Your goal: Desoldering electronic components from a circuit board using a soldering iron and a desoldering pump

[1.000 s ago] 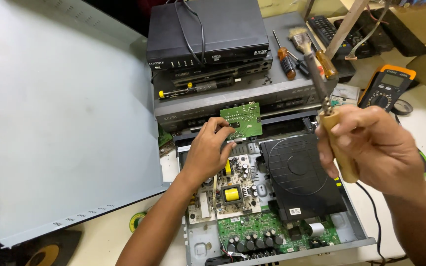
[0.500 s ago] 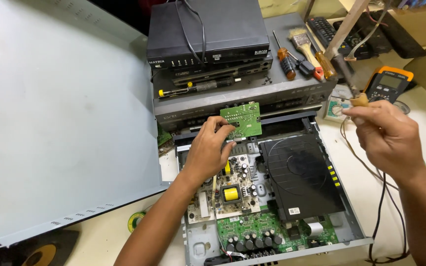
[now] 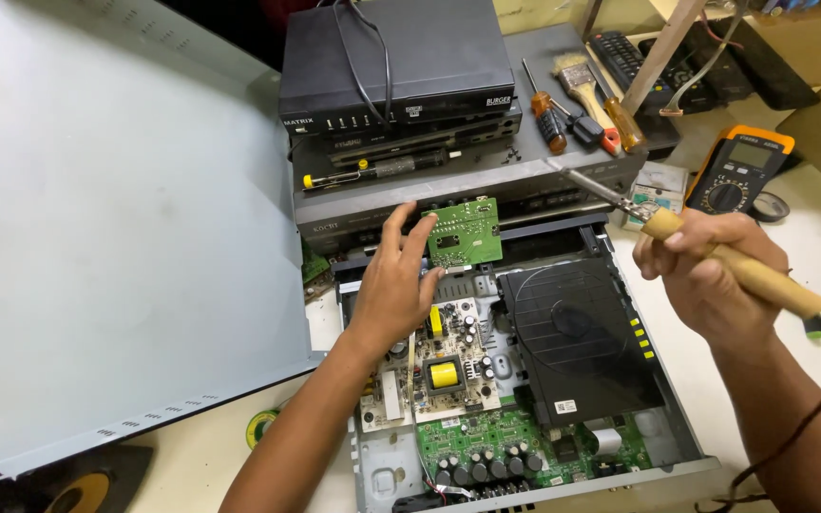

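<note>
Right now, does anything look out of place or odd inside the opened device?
Yes. A small green circuit board stands lifted at the rear edge of the open chassis, steadied by the left hand, not lying flat like the other boards. The right hand holds a soldering iron.

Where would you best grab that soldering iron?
By the wooden handle, as the right hand does, coming from the cord end at the right. The thin metal tip points up-left and looks like the working end, so probably best avoided.
</note>
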